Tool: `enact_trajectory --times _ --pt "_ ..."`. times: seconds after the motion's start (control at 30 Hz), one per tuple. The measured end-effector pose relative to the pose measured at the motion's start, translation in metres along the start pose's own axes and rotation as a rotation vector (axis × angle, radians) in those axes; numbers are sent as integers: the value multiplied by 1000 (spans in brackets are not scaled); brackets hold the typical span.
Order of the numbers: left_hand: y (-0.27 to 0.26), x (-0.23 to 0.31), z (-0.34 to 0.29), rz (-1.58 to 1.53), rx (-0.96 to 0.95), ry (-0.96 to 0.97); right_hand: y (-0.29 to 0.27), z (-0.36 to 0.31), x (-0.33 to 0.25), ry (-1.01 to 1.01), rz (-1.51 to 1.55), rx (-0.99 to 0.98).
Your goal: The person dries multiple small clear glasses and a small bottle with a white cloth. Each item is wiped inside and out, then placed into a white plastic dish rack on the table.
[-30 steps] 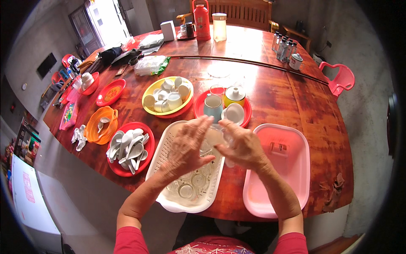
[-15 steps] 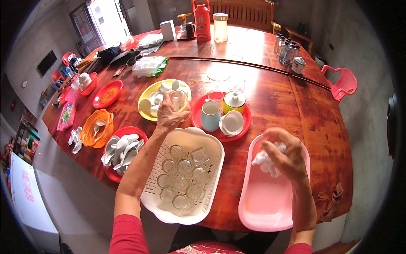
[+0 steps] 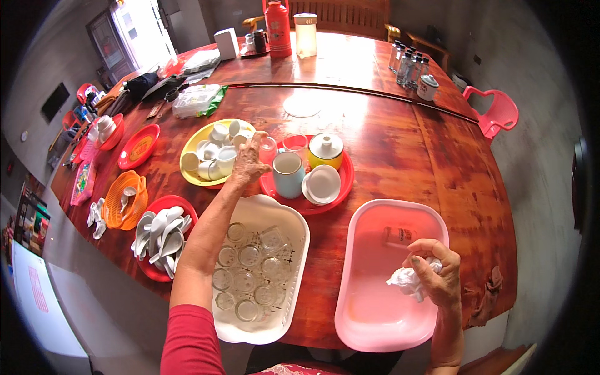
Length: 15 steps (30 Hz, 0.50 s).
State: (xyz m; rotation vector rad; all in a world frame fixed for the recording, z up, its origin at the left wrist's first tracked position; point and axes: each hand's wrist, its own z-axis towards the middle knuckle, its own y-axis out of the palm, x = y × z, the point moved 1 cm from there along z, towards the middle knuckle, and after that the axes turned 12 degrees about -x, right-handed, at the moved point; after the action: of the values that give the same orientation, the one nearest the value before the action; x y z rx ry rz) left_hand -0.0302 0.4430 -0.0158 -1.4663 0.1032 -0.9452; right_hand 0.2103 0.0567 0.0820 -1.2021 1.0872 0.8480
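My left hand (image 3: 249, 164) reaches forward to the near-left rim of a red tray (image 3: 342, 180), its fingers closed around a small clear glass (image 3: 269, 150). A second clear glass (image 3: 295, 142), a pale blue mug (image 3: 289, 175), a yellow lidded pot (image 3: 325, 150) and a white bowl (image 3: 322, 184) stand on that tray. My right hand (image 3: 432, 278) grips a crumpled white cloth (image 3: 405, 281) over the right side of a pink basin (image 3: 375, 319). Between my arms lies a white slotted basket (image 3: 294, 300) holding several clear glasses (image 3: 250, 256).
Left of the tray are a yellow plate (image 3: 190, 181) of white cups, a red plate (image 3: 150, 270) of white spoons, an orange basket (image 3: 119, 203) and another red plate (image 3: 139, 145). At the far side stand a red thermos (image 3: 278, 20), a clear jug (image 3: 305, 28) and bottles (image 3: 406, 59). A pink chair (image 3: 497, 112) is at the right.
Both hands were together over the white basket. My left hand carried a glass forward to the red tray; my right hand moved right with the white cloth over the pink basin.
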Motion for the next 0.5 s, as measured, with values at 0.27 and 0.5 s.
enact_trajectory --times 0.27,0.5 --pt "1 0 7 46 -115 35 -24 -7 23 57 123 179" --pt "-7 -9 6 -151 -148 114 -33 -18 42 143 136 230"
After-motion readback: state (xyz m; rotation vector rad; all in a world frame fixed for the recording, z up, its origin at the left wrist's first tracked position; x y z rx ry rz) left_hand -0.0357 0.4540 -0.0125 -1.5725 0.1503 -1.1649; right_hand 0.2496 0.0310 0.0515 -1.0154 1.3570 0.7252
